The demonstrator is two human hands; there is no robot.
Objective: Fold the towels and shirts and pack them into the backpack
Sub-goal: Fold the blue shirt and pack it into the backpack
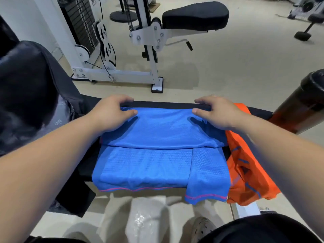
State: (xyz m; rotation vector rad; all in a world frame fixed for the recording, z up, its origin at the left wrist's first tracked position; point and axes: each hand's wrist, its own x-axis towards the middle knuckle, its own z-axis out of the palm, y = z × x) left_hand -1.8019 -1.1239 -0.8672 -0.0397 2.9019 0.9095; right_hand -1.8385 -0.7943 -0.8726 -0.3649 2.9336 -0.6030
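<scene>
Black shorts (259,228) and a grey perforated shoe (201,228) are sitting at the bottom edge, with a crinkled plastic bag (145,221) lying on the floor just beside the shoe. Both bare forearms are reaching forward over the desk (87,163), a black padded surface. A blue shirt (157,155) is lying across it, its far half doubled over into a second layer. Its near hem, stitched in pink, is hanging over the desk's front edge.

The left hand (112,113) is gripping the far left corner of the fold, fingers curling over the far edge and thumb pressing on the blue fabric. The right hand (215,113) is gripping the far right corner in the same way.

An orange shirt (245,172) is lying crumpled just beside the blue one on the right, touching it and drooping off the front edge. A black backpack (31,85) is standing at the desk's left end, its zip showing. A dark bottle (301,102) with a black lid is leaning at the right end. Beyond the desk, a white weight machine (143,41) with a black pad is standing on the floor.
</scene>
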